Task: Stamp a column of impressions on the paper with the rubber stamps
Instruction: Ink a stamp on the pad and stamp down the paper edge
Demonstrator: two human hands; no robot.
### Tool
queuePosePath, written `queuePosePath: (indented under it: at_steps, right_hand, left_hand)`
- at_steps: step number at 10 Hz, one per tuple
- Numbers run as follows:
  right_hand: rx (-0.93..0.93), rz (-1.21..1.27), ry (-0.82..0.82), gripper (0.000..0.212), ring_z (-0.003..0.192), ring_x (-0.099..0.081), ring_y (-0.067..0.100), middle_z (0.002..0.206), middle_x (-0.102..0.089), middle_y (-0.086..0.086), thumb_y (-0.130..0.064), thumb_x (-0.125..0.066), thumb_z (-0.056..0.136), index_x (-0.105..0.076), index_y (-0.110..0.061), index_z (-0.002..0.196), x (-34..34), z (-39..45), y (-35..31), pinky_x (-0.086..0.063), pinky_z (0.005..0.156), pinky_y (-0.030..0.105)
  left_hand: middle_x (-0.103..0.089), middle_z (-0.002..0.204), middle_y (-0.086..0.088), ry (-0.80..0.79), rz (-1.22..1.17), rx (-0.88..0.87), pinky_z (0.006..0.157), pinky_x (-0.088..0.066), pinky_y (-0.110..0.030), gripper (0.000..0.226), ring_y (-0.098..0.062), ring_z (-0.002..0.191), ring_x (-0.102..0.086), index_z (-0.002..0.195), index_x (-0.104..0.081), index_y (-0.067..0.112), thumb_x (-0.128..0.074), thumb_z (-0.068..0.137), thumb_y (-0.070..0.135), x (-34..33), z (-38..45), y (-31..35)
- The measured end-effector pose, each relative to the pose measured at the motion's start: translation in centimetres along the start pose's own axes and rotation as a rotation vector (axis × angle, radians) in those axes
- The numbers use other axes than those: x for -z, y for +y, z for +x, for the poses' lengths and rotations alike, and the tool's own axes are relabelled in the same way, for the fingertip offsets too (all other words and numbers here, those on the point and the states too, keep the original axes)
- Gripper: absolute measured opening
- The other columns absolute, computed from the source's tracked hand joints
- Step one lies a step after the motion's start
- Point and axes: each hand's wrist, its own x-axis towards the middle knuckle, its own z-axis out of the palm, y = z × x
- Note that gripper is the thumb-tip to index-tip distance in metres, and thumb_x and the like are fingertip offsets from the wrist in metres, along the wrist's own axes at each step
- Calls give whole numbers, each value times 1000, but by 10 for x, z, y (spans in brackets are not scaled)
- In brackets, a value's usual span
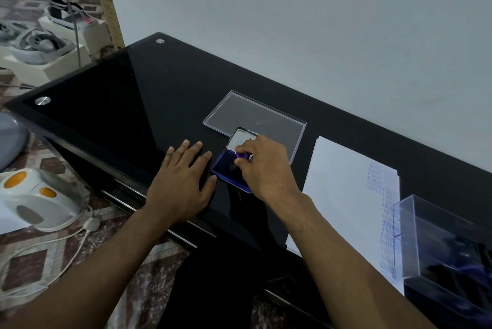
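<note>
Right hand point(262, 162) curled, stamp point(242, 155) on ink pad point(229, 171)

At the frame's centre an ink pad point(231, 174) is set on the table point(111, 105), a flat lid point(255, 113) behind it, the paper point(343, 182) to its right.

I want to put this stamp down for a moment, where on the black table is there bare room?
The wide bare stretch of black glass table left of the left hand, back to the wall, is free. It is crowded around the blue ink pad under the right hand: flat clear plastic lid behind, white stamped paper and clear plastic box to the right.
</note>
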Motion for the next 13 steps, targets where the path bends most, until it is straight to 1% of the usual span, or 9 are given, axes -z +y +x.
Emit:
queuePosePath:
  at_steps: [1, 3, 5, 7, 8, 9, 10, 12, 13]
  right_hand:
    - [0, 2, 16, 24, 106, -61, 12, 116, -67, 0, -25, -63, 95, -71, -20, 117, -2, 0, 1, -40, 85, 16]
    - [14, 1, 19, 26, 109, -60, 14, 121, -64, 2, -25, -61, 96, -69, -20, 120, -3, 0, 3, -43, 90, 20]
    - [15, 19, 45, 26, 100, -54, 9, 121, -61, 1, -26, -56, 99, -68, -21, 122, -8, -3, 6, -35, 83, 15]
    - [-62, 192, 172, 36, 109, -61, 15, 128, -60, -2, -26, -64, 95, -61, -24, 130, -3, -11, 15, -53, 96, 29]
    - [-76, 221, 250, 34, 103, -62, 15, 120, -63, -1, -26, -69, 92, -66, -22, 125, 7, -21, 29, -56, 92, 31]
    - [-87, 199, 284, 30, 97, -62, 14, 112, -66, 0, -24, -71, 90, -70, -20, 120, 22, -36, 48, -53, 89, 22]
    - [-136, 207, 337, 27, 91, -64, 12, 109, -67, 0, -22, -72, 89, -73, -20, 116, 35, -52, 71, -53, 91, 26]
    - [-310, 263, 432, 26, 90, -67, 13, 113, -67, -3, -21, -75, 86, -74, -21, 112, 58, -83, 123, -56, 91, 34]
    - [-340, 264, 453, 23, 89, -67, 16, 109, -67, -2, -17, -74, 87, -74, -19, 109, 70, -96, 148, -59, 82, 39]
  left_hand:
    - [-31, 163, -8, -5, 2, 2, 125, -10, -51, 76, -28, 154, -15, 152, -41, 22, -18, 93, 65, -1, 0, -1]
    - [-31, 163, -7, -7, 5, 3, 126, -10, -51, 76, -27, 154, -15, 152, -41, 23, -17, 93, 65, 0, -1, 0]
    - [-31, 163, -7, -10, -14, 4, 126, -8, -50, 77, -27, 154, -15, 152, -41, 23, -19, 92, 66, 0, 1, -1]
    - [-30, 163, -7, 25, -132, 13, 125, -5, -44, 74, -25, 154, -14, 153, -38, 22, -27, 93, 64, 7, 3, 5]
    - [-30, 162, -8, 40, -141, -28, 125, -7, -43, 71, -26, 154, -16, 153, -37, 21, -32, 95, 60, 14, 8, 24]
    - [-32, 161, -9, 40, -163, -84, 125, -9, -44, 70, -27, 153, -18, 152, -40, 19, -32, 94, 58, 18, 15, 53]
    - [-35, 160, -9, 41, -186, -134, 126, -14, -46, 71, -28, 152, -21, 150, -42, 19, -31, 94, 60, 18, 20, 83]
    - [-25, 165, -4, -17, -234, -227, 125, -12, -43, 68, -23, 155, -13, 155, -35, 24, -34, 96, 59, 10, 30, 142]
    - [-24, 166, -3, -41, -227, -277, 125, -11, -44, 70, -23, 155, -11, 155, -33, 24, -30, 96, 60, 2, 36, 169]
